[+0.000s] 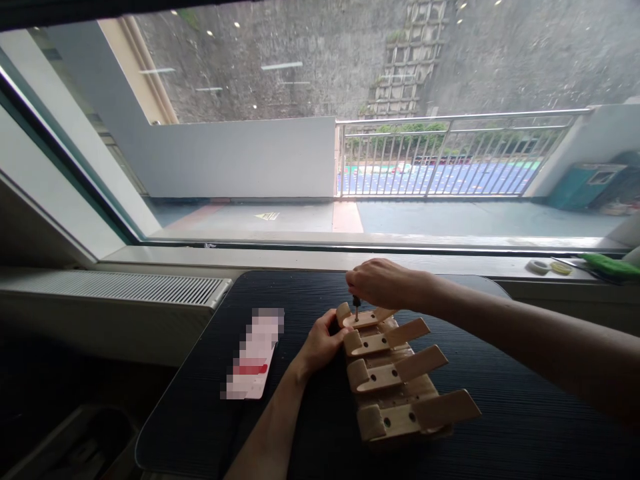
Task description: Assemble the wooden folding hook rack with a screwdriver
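Observation:
A wooden assembly lies on the dark table, with several slanted wooden paddles in a row across it. Two dark holes or screw heads show in each of the nearer paddles. My right hand is closed over the handle of a screwdriver, which stands upright. Its tip meets the farthest paddle near that paddle's left end. My left hand grips the assembly's far left edge, thumb and fingers against the wood. The handle is mostly hidden inside my right fist.
A pink flat object, partly blurred, lies on the black table to the left. On the windowsill at right are tape rolls and a green-handled tool. A radiator cover stands left of the table.

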Demonstrator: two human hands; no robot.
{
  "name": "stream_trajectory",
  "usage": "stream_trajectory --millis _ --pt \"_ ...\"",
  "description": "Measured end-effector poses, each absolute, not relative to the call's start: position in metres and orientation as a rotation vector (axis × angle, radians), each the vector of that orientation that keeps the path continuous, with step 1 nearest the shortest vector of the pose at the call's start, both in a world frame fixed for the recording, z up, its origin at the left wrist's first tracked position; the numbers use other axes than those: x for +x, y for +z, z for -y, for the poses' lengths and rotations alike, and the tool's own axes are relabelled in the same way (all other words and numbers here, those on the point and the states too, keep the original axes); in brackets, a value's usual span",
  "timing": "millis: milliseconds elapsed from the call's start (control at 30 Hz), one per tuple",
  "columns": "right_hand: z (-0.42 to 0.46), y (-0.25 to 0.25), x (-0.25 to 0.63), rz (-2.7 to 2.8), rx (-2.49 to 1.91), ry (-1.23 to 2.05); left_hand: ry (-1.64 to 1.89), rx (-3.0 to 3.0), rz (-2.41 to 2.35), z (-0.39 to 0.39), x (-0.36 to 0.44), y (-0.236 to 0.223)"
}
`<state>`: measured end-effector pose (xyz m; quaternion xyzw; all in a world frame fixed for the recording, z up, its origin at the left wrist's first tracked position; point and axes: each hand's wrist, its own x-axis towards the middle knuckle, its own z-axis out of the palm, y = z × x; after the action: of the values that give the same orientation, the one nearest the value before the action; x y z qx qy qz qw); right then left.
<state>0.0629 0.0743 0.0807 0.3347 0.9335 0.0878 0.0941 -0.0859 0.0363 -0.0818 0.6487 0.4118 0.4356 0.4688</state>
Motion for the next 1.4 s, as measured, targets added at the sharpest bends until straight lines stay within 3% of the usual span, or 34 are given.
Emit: stream_trajectory --millis 400,700,1167,1400 --pt "-0.07 0.088 0.056 -2.662 1.249 0.249 1.073 1.61 -1.005 -0.036 -0.086 -0.084" --pt "-0.068 0.103 0.074 -2.845 1.018 -0.002 1.058 1.603 -1.025 -0.036 -0.085 -0.084" --pt "-0.081 0.08 0.071 -2.792 1.301 0.162 1.052 1.583 -1.027 -0.035 -0.086 -0.081" --pt "-0.073 0.091 0.069 -2.779 1.271 0.128 1.006 1.558 -0.941 -0.033 -0.088 -0.077"
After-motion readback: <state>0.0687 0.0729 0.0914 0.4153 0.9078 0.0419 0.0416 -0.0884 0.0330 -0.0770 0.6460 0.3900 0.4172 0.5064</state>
